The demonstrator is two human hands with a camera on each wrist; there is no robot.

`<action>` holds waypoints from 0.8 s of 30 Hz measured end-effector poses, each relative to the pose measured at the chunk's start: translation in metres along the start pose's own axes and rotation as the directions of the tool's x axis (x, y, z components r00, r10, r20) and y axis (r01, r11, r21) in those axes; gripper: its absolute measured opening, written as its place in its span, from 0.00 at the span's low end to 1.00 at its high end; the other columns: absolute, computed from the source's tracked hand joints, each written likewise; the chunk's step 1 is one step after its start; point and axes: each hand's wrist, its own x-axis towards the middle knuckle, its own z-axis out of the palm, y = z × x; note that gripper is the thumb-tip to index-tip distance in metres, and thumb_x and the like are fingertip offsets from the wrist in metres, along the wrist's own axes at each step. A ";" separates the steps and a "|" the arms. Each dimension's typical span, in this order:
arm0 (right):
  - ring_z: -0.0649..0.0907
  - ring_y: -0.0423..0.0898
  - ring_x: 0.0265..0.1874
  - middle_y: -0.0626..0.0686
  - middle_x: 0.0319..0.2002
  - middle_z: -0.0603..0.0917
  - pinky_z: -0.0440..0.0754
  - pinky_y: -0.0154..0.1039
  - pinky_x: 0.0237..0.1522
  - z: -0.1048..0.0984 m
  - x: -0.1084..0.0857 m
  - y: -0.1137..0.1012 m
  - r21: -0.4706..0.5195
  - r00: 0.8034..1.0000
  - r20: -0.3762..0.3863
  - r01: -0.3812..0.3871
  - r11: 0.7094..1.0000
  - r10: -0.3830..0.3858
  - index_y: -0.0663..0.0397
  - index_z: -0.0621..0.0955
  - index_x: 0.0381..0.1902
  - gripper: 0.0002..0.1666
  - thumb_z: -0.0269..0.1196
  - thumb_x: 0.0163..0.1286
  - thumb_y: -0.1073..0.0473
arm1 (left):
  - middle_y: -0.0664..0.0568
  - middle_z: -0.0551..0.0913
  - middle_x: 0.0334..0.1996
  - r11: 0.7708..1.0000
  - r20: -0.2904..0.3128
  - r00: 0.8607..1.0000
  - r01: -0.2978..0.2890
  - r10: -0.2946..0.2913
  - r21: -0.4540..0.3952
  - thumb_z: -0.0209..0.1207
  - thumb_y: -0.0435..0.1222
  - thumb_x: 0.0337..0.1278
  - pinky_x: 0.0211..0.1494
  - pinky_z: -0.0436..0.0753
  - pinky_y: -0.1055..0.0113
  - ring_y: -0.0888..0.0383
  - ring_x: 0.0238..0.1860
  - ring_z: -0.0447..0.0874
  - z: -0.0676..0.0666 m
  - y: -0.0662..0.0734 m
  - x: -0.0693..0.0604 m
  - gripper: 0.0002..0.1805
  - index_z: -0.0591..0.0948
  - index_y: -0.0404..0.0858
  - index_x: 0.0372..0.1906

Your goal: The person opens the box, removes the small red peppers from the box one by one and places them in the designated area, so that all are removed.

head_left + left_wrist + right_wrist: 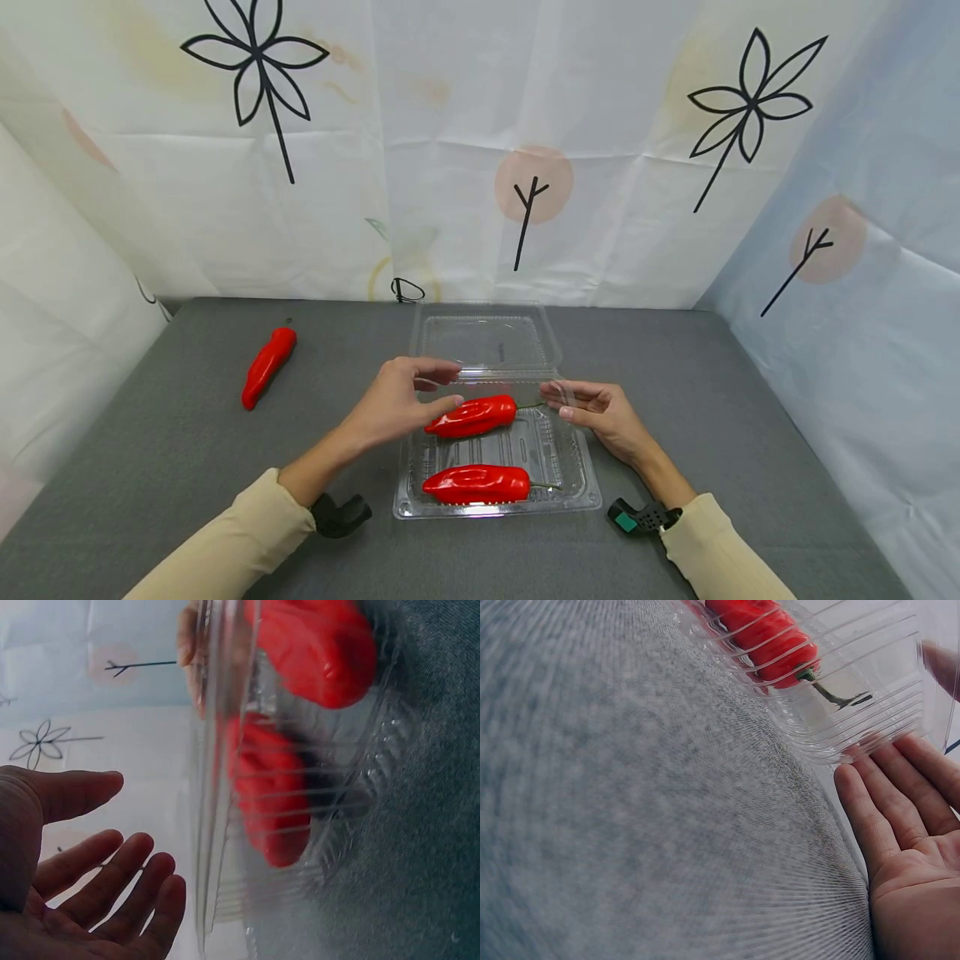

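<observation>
A clear plastic clamshell container (495, 512) lies with its lid folded back on the dark grey surface. Inside are two glossy red peppers: one farther back (474, 417) and one nearer the front (480, 484), both with stems toward the right. Above the container's left side hovers my left hand (393, 404), thumb and fingers spread apart and holding nothing; in the left wrist view its fingers (112, 885) stand clear of the wall. At the back right corner my right hand (603, 415) has its fairly straight fingers (900, 787) against or very near the container's side.
Another red pepper (268, 367) lies alone on the grey tabletop to the left. The clear lid (483, 333) lies open behind the container, close to the white patterned cloth (630, 208) that forms the back wall. Similar cloth rises on both sides.
</observation>
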 end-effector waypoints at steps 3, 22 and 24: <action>0.81 0.57 0.61 0.69 0.60 0.79 0.77 0.45 0.62 0.000 0.000 0.000 0.001 1.000 0.000 0.000 1.000 0.000 0.86 0.69 0.62 0.25 0.59 0.70 0.77 | 0.40 0.86 0.51 1.000 0.036 0.999 -0.002 0.001 0.009 0.70 0.32 0.58 0.57 0.82 0.49 0.41 0.50 0.85 0.006 0.002 0.003 0.22 0.82 0.30 0.58; 0.81 0.59 0.61 0.71 0.60 0.79 0.78 0.44 0.61 0.000 0.000 0.000 -0.005 1.000 0.008 0.012 1.000 -0.011 0.88 0.68 0.62 0.25 0.59 0.70 0.77 | 0.39 0.86 0.52 0.997 0.136 0.988 0.069 -0.075 0.047 0.72 0.32 0.55 0.56 0.83 0.50 0.44 0.52 0.85 0.028 0.001 0.013 0.26 0.81 0.29 0.59; 0.81 0.58 0.61 0.71 0.60 0.79 0.78 0.44 0.61 0.000 0.000 0.000 -0.007 1.000 0.009 0.012 1.000 -0.012 0.88 0.68 0.62 0.25 0.59 0.70 0.77 | 0.40 0.86 0.52 0.996 0.136 0.987 0.074 -0.081 0.056 0.72 0.32 0.54 0.56 0.83 0.50 0.45 0.51 0.86 0.030 0.000 0.014 0.26 0.82 0.29 0.59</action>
